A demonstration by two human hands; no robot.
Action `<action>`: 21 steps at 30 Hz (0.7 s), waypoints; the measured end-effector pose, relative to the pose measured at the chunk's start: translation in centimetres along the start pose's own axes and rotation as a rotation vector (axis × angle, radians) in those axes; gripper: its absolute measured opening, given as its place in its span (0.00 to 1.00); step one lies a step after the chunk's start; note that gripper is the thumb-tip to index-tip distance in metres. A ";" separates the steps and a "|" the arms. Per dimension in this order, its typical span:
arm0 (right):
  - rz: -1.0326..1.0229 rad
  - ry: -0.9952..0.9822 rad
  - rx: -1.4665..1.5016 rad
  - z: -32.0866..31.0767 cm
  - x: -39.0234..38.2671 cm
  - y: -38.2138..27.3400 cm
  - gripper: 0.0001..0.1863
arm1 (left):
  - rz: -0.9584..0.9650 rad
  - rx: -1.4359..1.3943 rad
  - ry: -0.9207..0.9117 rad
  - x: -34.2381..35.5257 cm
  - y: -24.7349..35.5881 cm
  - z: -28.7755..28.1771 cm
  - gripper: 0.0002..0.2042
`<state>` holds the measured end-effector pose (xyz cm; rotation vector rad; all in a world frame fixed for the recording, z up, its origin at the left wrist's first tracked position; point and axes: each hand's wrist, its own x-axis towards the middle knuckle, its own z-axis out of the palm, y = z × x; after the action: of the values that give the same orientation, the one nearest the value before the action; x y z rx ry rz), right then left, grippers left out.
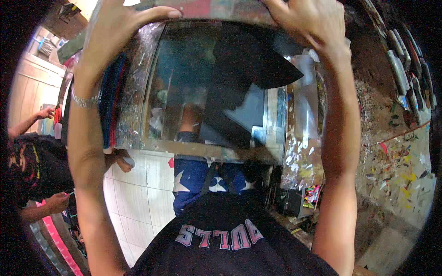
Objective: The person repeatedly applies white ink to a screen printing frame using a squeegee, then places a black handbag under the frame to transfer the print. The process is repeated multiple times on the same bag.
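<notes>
Both my arms reach up to the far edge of a worktable with a glass top (184, 69). My left hand (113, 20) is closed on the left part of a paint-stained bar (225, 10), its thumb stretched along the near face. Farther right, my right hand (311, 20) grips the same bar, fingers bent over it; some fingertips are out of the picture. The bar's far side is cut off, so I cannot tell whether it belongs to a frame. Between my forearms, a dark angular shape (239, 64), perhaps a black sheet or a shadow, lies across the glass.
A pale strip with a hole (305, 133) lies on the table's paint-splattered right border (297, 161). Folded dark cloth (110, 101) is beside my left forearm. At left, a person in a black shirt (39, 161) works near a pink strip (60, 244). Several bar-shaped tools (398, 64) stand upper right.
</notes>
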<state>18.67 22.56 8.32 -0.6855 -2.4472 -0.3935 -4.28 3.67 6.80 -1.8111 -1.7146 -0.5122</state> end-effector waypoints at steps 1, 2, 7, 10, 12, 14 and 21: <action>-0.004 -0.003 0.005 -0.4 1.1 0.3 0.35 | 0.038 0.126 0.238 -0.7 0.8 0.3 0.13; 0.003 -0.005 0.006 -1.0 2.0 0.5 0.35 | -0.203 -0.185 0.477 -2.7 3.0 1.8 0.11; 0.057 -0.142 0.079 -1.6 2.9 1.0 0.38 | -0.981 -1.173 0.091 -10.2 14.3 11.9 0.10; 0.026 -0.078 0.024 -1.2 2.1 1.0 0.39 | -1.593 -1.490 0.073 -13.4 17.9 15.6 0.17; 0.016 -0.065 0.038 -0.8 1.5 0.9 0.39 | -1.492 -1.233 0.090 -14.1 17.7 16.2 0.20; 0.003 -0.051 0.083 -0.7 1.0 0.8 0.39 | -1.183 -1.044 0.099 -13.3 15.9 16.0 0.28; 0.001 -0.015 0.052 -1.0 0.1 0.1 0.38 | -0.670 -1.008 0.296 -5.5 10.8 17.7 0.15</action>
<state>19.07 22.27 9.14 -0.6700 -2.4625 -0.3248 3.85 10.90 -11.68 -1.5040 -1.9676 -2.1033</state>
